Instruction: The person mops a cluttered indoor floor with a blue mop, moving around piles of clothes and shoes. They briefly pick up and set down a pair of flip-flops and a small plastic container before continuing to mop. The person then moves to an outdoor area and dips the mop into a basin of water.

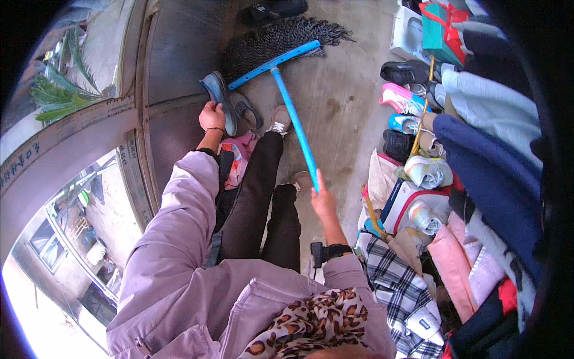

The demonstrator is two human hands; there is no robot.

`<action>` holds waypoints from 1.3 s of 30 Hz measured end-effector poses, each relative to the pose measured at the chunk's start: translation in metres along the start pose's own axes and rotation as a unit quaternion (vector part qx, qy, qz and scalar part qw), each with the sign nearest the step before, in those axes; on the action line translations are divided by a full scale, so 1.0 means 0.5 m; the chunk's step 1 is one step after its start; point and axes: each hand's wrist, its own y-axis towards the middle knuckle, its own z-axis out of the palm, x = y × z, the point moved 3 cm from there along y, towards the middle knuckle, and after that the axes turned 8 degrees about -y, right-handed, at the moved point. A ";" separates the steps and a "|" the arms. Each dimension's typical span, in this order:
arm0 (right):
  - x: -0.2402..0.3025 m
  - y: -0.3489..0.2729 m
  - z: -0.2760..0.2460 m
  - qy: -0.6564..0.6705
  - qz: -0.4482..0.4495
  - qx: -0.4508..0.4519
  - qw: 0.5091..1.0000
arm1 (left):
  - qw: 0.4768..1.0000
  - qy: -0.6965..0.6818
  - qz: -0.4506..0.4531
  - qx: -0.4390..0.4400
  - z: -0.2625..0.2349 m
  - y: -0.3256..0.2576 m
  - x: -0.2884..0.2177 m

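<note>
My right hand [323,205] is closed round the lower end of a blue handle. It belongs to a T-shaped mop [293,113], whose blue crossbar slants over the floor ahead of me. Dark, shaggy textured material [272,45] lies along the far side of that bar. At the left, my left hand [212,116] grips a blue-grey shoe [218,90], held up near the door panel with its toe end pointing away. The fingers under the shoe are partly hidden. A grey slipper [247,110] rests on the floor just right of this shoe, near my own foot.
Along the right runs a row of shoes [406,99], with folded clothes and bags piled nearer me. Dark clothes [490,179] hang over that side. A metal door panel [179,54] stands at the left. Black footwear [275,11] lies at the far end.
</note>
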 end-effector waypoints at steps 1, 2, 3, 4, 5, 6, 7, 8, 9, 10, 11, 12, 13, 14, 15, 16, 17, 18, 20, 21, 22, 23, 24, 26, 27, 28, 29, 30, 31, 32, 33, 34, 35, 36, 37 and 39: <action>-0.025 -0.009 -0.003 -0.002 0.010 -0.002 1.000 | 1.000 -0.003 0.001 0.006 0.001 -0.019 0.003; -0.051 -0.017 -0.007 -0.007 0.019 -0.007 1.000 | 1.000 -0.002 0.006 0.009 0.002 -0.034 0.005; -0.076 -0.032 -0.012 -0.003 0.017 -0.019 1.000 | 1.000 0.012 0.006 0.013 0.003 -0.047 0.006; -0.101 -0.050 -0.016 -0.001 0.019 -0.030 0.999 | 1.000 0.008 0.001 0.027 0.005 -0.058 0.007; -0.125 -0.068 -0.020 0.002 0.019 -0.041 0.999 | 0.999 0.009 0.000 0.037 0.006 -0.066 0.006; -0.150 -0.087 -0.018 -0.010 0.039 -0.031 0.999 | 0.999 0.012 0.003 0.045 0.008 -0.072 0.004; -0.175 -0.109 -0.017 -0.015 0.050 -0.028 0.998 | 0.998 0.017 0.004 0.055 0.011 -0.074 0.001; -0.199 -0.134 -0.014 -0.021 0.070 -0.016 0.997 | 0.998 0.028 0.012 0.063 0.014 -0.074 -0.003; -0.221 -0.161 -0.012 -0.025 0.081 -0.018 0.996 | 0.997 0.039 0.023 0.069 0.021 -0.071 -0.010; -0.240 -0.192 -0.009 -0.007 0.085 -0.019 0.996 | 0.995 0.050 0.036 0.074 0.031 -0.061 -0.019; -0.257 -0.231 -0.007 0.008 0.080 -0.029 0.996 | 0.995 0.051 0.050 0.076 0.041 -0.053 -0.027; -0.272 -0.268 -0.006 0.015 0.083 -0.036 0.996 | 0.992 0.051 0.064 0.091 0.057 -0.038 -0.039; -0.287 -0.301 -0.005 -0.004 0.102 -0.028 0.994 | 0.990 0.050 0.082 0.103 0.076 -0.018 -0.053; -0.297 -0.333 -0.002 -0.024 0.121 -0.017 0.992 | 0.987 0.053 0.099 0.117 0.096 -0.002 -0.064; -0.301 -0.361 0.002 -0.003 0.133 0.002 0.991 | 0.980 0.071 0.143 0.117 0.118 0.020 -0.080; -0.304 -0.378 0.006 0.016 0.158 0.019 0.987 | 0.973 0.102 0.158 0.130 0.144 0.050 -0.096; -0.293 -0.387 0.013 0.034 0.138 0.003 0.990 | 0.965 0.135 0.173 0.145 0.170 0.083 -0.111; -0.283 -0.394 0.019 0.052 0.133 -0.011 0.990 | 0.954 0.168 0.189 0.164 0.195 0.112 -0.124; -0.262 -0.393 0.034 0.078 0.139 -0.010 0.987 | 0.931 0.194 0.268 0.153 0.229 0.172 -0.151; -0.256 -0.393 0.039 0.086 0.159 0.004 0.983 | 0.928 0.200 0.274 0.153 0.243 0.207 -0.162; -0.246 -0.393 0.041 0.117 0.152 -0.006 0.981 | 0.925 0.206 0.281 0.150 0.256 0.239 -0.170; -0.241 -0.393 0.041 0.090 0.162 0.000 0.983 | 0.918 0.243 0.259 0.179 0.274 0.267 -0.172; -0.233 -0.394 0.039 0.077 0.160 -0.011 0.984 | 0.908 0.276 0.241 0.205 0.295 0.286 -0.171; -0.221 -0.400 0.038 0.113 0.192 0.009 0.975 | 0.917 0.201 0.299 0.171 0.320 0.286 -0.162; -0.210 -0.407 0.033 0.118 0.197 0.019 0.973 | 0.915 0.157 0.333 0.164 0.334 0.262 -0.150; -0.202 -0.406 0.029 0.140 0.215 0.031 0.966 | 0.884 0.215 0.344 0.232 0.358 0.240 -0.138; -0.182 -0.405 0.017 0.128 0.180 -0.024 0.975 | 0.844 0.283 0.344 0.298 0.376 0.217 -0.122; -0.167 -0.404 0.007 0.167 0.179 -0.018 0.969 | 0.864 0.264 0.279 0.324 0.386 0.182 -0.102; -0.149 -0.392 -0.005 0.175 0.153 -0.047 0.972 | 0.834 0.284 0.314 0.353 0.393 0.137 -0.093; -0.128 -0.379 -0.021 0.190 0.117 -0.092 0.971 | 0.871 0.189 0.295 0.345 0.382 0.081 -0.078; -0.116 -0.368 -0.032 0.185 0.130 -0.063 0.972 | 0.878 0.159 0.233 0.387 0.382 0.030 -0.068; -0.107 -0.353 -0.045 0.180 0.139 -0.043 0.973 | 0.872 0.141 0.253 0.394 0.371 -0.022 -0.064; -0.098 -0.336 -0.056 0.175 0.148 -0.024 0.973 | 0.861 0.087 0.295 0.404 0.359 -0.067 -0.068; -0.085 -0.315 -0.069 0.177 0.119 -0.055 0.975 | 0.850 0.060 0.305 0.425 0.349 -0.105 -0.071; -0.075 -0.293 -0.079 0.185 0.086 -0.088 0.975 | 0.863 0.014 0.256 0.435 0.339 -0.137 -0.072; -0.063 -0.261 -0.091 0.174 0.053 -0.134 0.974 | 0.876 0.000 0.207 0.436 0.315 -0.192 -0.075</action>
